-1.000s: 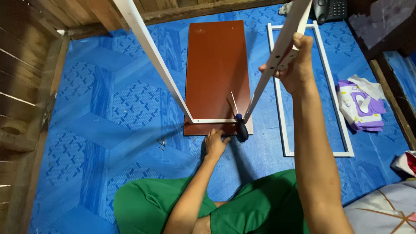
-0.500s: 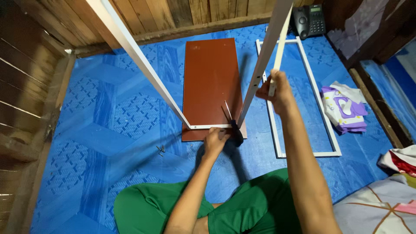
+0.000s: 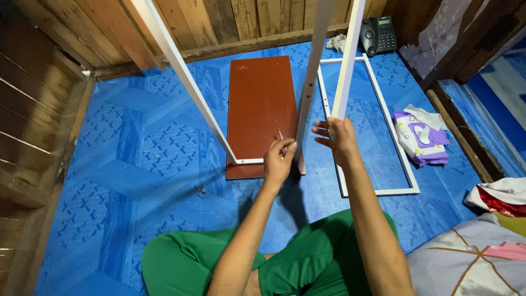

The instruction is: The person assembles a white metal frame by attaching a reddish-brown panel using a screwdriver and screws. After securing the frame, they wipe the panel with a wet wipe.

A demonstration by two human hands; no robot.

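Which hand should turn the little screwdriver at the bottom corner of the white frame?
Probably the left hand: it already grips the screwdriver at the white frame corner, while the right hand holds a separate white bar.

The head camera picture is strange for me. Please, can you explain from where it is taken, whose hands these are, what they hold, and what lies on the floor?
The camera sits on a person's head and looks down, so you see that person's own arms, and green trousers at the bottom. There is no machine here, only two bare hands.

The left hand pinches a thin screwdriver beside the bottom corner of a white frame that stands upright. The right hand grips a separate white bar, also held upright.

On the blue patterned floor mat lie a reddish-brown board, a second white frame lying flat, a folded white and purple cloth, a few small screws, and a black desk telephone near the wooden wall.
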